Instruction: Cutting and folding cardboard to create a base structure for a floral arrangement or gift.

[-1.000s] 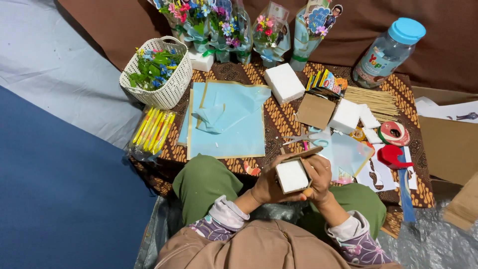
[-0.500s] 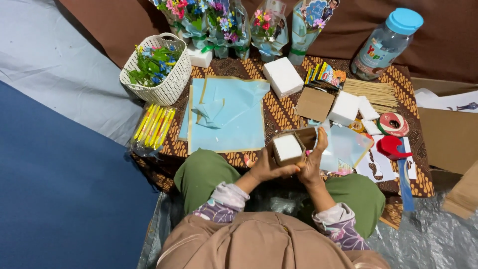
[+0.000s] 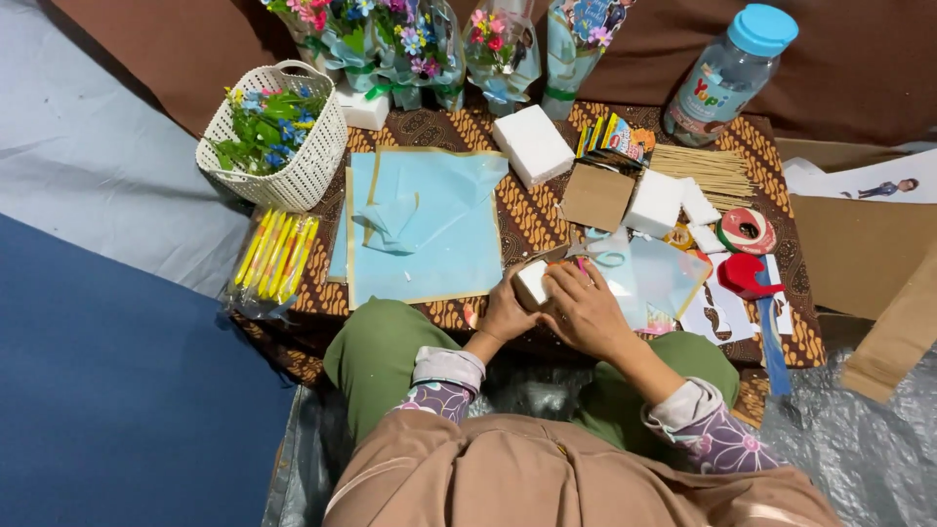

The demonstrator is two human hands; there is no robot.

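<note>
The person sat cross-legged at the low tabletop [image 3: 771, 322], which was covered with a brown patterned cloth, and both hands met at its near edge over a small white foam block [image 3: 532, 284] with a strip of brown card around it. The left hand [image 3: 508, 310] cupped the block from below and the side, its fingers curled tight against it; the right hand [image 3: 584, 310] lay over the top and right side, fingers closed on the block and pressing the card against it. As far as I could judge, the wrapping of this block was only partly done, since white foam showed bare at the near face. Plenty looked left to work through: a larger white foam block [image 3: 533, 144] lay further back, more white foam pieces [image 3: 656, 203] sat beside a square of brown card [image 3: 596, 196], and a light blue sheet [image 3: 429, 234] lay spread and unused to the left. A white basket [image 3: 310, 166] of small artificial flowers stood at the left corner, with a packet of yellow sticks [image 3: 277, 256] just below it, and finished bouquets in wrappers [image 3: 410, 44] stood along the far edge
</note>
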